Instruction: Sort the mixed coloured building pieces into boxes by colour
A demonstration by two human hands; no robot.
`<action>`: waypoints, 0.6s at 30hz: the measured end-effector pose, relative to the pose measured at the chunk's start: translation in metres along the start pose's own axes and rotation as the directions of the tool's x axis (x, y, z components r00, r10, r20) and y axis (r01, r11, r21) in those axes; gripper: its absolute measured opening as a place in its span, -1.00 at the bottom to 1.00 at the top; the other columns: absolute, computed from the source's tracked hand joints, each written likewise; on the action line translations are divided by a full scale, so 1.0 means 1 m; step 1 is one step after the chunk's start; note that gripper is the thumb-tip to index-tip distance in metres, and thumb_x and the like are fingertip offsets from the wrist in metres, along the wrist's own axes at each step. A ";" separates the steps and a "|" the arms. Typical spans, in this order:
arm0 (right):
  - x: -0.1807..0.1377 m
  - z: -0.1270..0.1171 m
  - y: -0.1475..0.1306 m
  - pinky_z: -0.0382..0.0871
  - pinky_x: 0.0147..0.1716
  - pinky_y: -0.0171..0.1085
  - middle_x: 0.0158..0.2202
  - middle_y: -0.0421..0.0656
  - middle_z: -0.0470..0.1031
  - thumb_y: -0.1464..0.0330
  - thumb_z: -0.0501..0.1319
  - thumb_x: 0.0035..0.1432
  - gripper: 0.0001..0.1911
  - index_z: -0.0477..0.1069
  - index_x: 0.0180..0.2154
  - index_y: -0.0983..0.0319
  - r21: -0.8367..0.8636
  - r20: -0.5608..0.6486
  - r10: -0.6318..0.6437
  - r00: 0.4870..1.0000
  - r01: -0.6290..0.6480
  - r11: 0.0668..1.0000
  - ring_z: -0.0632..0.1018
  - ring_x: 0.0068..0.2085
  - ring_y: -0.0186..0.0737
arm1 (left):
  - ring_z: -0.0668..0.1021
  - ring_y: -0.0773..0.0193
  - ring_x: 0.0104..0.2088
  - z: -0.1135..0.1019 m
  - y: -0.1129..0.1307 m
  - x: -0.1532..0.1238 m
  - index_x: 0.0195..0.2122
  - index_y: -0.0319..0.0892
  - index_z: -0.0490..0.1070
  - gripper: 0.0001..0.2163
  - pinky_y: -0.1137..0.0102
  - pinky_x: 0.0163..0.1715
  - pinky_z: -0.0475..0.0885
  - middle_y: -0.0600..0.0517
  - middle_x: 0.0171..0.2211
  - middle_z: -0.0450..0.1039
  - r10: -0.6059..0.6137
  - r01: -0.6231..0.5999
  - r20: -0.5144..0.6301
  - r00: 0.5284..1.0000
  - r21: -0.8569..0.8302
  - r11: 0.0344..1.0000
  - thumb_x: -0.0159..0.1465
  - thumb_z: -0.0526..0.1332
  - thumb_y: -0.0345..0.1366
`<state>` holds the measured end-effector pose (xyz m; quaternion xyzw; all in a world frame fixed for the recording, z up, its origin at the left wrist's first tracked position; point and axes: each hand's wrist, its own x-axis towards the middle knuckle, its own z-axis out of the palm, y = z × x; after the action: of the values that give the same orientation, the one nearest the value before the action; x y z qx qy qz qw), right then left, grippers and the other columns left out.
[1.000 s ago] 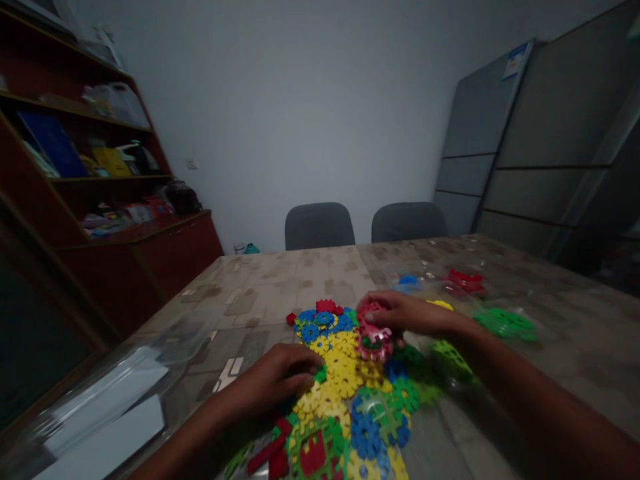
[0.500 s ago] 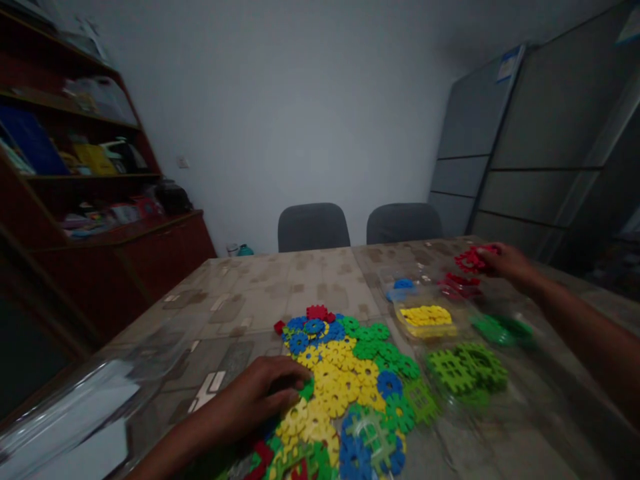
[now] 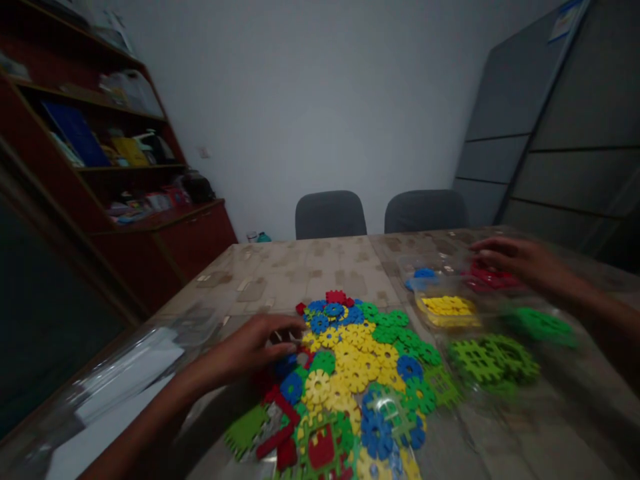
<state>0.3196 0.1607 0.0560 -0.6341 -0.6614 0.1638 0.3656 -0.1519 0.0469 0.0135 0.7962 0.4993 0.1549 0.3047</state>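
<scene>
My left hand [image 3: 263,341] is at the left edge of a pile of plastic building pieces, its thumb and fingers apart. Nearest to it are yellow flower-shaped pieces [image 3: 356,365], blue ones [image 3: 291,387] and a green one [image 3: 323,362]. My right hand [image 3: 517,261] hovers over a clear box of red pieces [image 3: 493,279]; its fingers are loosely spread, and I see nothing held in them. Low in the pile lie a red-and-green square piece [image 3: 321,448] and a green panel [image 3: 246,429].
Beside the red box stand clear boxes with blue [image 3: 424,275], yellow [image 3: 447,307], dark green [image 3: 543,325] and light green pieces [image 3: 493,360]. Clear plastic packaging with white sheets [image 3: 133,373] lies on the left. Two grey chairs [image 3: 330,217] stand behind the table.
My right hand has lowered over the red box and let go of the red piece it held. My left hand has moved up and away from the green piece. The view has shifted left.
</scene>
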 end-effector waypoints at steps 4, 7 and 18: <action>-0.075 0.035 -0.051 0.49 -0.16 -0.13 -0.05 -0.02 0.60 0.31 0.28 0.22 -0.71 0.54 -0.01 0.07 0.163 0.505 -0.366 0.782 0.330 0.930 0.60 -0.12 0.00 | 0.58 0.12 -0.14 -0.020 -0.002 -0.014 0.09 -0.15 0.39 -0.56 0.28 -0.12 0.46 -0.08 -0.05 0.56 -0.215 0.210 0.055 0.975 0.094 0.973 0.16 0.30 -0.27; -0.140 0.061 -0.083 0.49 -0.13 -0.07 0.13 -0.10 0.49 0.26 0.38 0.11 -0.42 0.37 0.17 -0.09 0.167 0.634 -0.514 0.577 0.547 0.820 0.54 0.02 0.14 | 0.56 0.07 -0.09 -0.021 0.001 -0.017 0.08 -0.15 0.41 -0.47 0.26 -0.08 0.43 -0.08 -0.03 0.55 -0.283 0.269 0.055 0.958 0.185 0.945 0.04 0.38 -0.31; -0.168 0.169 -0.086 0.19 -0.49 -0.28 -0.34 -0.14 0.46 0.54 0.21 0.10 -0.85 0.36 -0.36 0.17 0.008 0.616 -0.563 0.550 0.711 0.703 0.44 -0.40 -0.22 | 0.55 0.20 -0.26 -0.001 0.006 -0.004 -0.23 -0.16 0.50 -0.81 0.42 -0.29 0.39 0.07 -0.27 0.56 -0.217 0.176 0.192 0.957 0.211 0.962 0.09 0.32 -0.41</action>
<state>0.1286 0.0288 -0.0467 -0.3065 -0.9388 0.1202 0.1013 -0.1500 0.0413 0.0186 0.7798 0.5533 -0.0114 0.2925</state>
